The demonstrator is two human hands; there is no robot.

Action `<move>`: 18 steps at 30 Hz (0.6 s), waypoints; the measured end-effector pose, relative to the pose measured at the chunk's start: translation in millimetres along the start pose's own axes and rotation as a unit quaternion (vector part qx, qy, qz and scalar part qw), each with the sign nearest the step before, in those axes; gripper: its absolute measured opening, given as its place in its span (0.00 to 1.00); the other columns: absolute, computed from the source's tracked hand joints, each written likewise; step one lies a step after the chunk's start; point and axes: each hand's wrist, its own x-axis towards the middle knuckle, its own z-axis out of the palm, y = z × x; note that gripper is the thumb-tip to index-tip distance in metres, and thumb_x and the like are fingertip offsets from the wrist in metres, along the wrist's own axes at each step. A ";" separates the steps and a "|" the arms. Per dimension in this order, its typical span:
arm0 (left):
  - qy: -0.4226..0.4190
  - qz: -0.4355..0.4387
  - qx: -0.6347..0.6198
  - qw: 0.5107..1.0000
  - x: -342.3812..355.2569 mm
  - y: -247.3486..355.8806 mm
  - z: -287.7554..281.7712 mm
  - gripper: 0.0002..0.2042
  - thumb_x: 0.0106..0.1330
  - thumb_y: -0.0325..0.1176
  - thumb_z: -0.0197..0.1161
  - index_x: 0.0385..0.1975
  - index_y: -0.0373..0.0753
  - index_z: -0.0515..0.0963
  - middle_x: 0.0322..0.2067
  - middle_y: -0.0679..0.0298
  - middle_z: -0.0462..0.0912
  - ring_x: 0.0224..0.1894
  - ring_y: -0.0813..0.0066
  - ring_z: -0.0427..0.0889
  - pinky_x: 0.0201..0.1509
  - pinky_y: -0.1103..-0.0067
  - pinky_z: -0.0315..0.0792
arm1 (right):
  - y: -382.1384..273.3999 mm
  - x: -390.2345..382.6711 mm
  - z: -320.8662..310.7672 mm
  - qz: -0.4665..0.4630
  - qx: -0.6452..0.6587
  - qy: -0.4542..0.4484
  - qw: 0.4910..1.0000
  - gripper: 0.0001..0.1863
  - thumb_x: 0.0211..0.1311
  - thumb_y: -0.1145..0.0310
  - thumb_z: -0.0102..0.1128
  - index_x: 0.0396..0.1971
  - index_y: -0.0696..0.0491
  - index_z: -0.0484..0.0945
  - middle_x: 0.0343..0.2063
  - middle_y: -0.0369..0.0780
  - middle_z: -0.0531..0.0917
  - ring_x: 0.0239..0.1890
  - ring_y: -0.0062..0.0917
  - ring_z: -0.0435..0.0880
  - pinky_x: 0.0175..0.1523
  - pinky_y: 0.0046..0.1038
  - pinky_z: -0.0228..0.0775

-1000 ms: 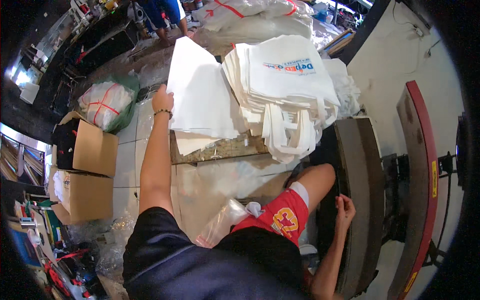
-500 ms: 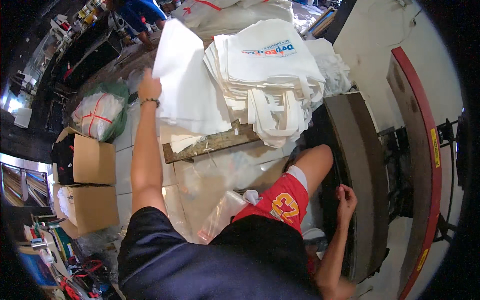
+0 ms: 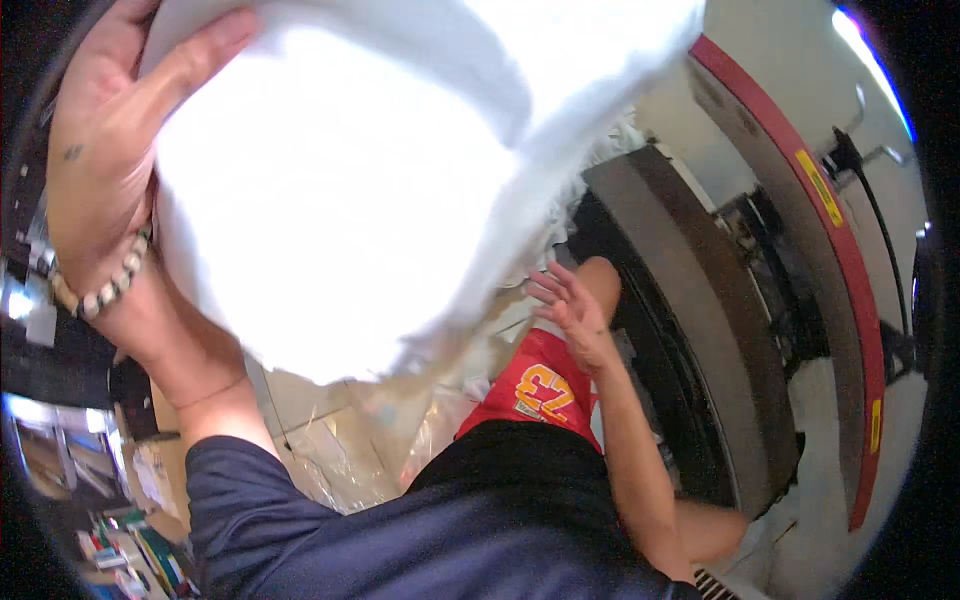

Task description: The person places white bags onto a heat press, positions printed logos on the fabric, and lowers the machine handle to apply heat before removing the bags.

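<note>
My left hand [image 3: 120, 120], with a beaded bracelet at the wrist, is closed on a white fabric piece [image 3: 340, 190], lifted close to the camera at the upper left. The fabric fills much of the upper middle and hides most of what lies behind it. My right hand [image 3: 572, 312] is lower, over my right leg near the knee, just below the fabric's right edge. Its fingers are spread and hold nothing.
A heat press stands on the right, with a red-edged upper part [image 3: 796, 150] and a long dark lower platen [image 3: 690, 290]. Clear plastic [image 3: 335, 450] lies on the tiled floor. Cardboard boxes [image 3: 160, 470] and clutter [image 3: 125, 545] are at the lower left.
My left hand has raised the white piece from the stack toward the camera and leftward. My right hand has moved up from beside the heat press, and its fingers have spread.
</note>
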 end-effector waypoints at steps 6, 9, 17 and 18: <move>-0.058 0.025 -0.191 0.980 18.5 -39.9 112.3 0.16 0.64 0.27 0.68 0.50 0.35 0.75 0.43 0.58 0.84 0.41 0.75 0.84 0.46 0.81 0.78 | -71.6 -90.3 -25.2 -0.103 0.195 0.205 0.954 0.36 0.67 0.57 0.61 0.69 0.56 0.58 0.62 0.43 0.72 0.64 0.36 0.71 0.67 0.41 0.65; -0.121 -0.086 -0.303 0.941 5.5 -73.5 207.2 0.23 0.64 0.27 0.67 0.58 0.32 0.70 0.48 0.61 0.81 0.47 0.76 0.80 0.50 0.80 0.77 | -90.4 -162.1 -60.2 -0.124 0.137 0.305 0.934 0.31 0.67 0.68 0.59 0.66 0.59 0.59 0.59 0.46 0.74 0.59 0.35 0.76 0.63 0.38 0.70; -0.361 -0.153 0.116 0.912 -65.9 -164.9 454.0 0.18 0.61 0.44 0.68 0.48 0.43 0.81 0.39 0.53 0.86 0.38 0.54 0.84 0.46 0.70 0.76 | -31.6 -276.8 -136.7 -0.004 0.041 0.626 0.779 0.32 0.66 0.61 0.65 0.62 0.59 0.63 0.55 0.47 0.76 0.54 0.34 0.77 0.59 0.37 0.72; -0.358 -0.147 0.155 0.909 -65.6 -159.7 459.0 0.18 0.60 0.46 0.67 0.47 0.46 0.82 0.39 0.53 0.85 0.38 0.52 0.83 0.46 0.69 0.76 | -23.7 -284.4 -142.5 0.013 0.007 0.652 0.758 0.31 0.66 0.61 0.65 0.62 0.59 0.63 0.55 0.47 0.76 0.54 0.34 0.77 0.59 0.38 0.71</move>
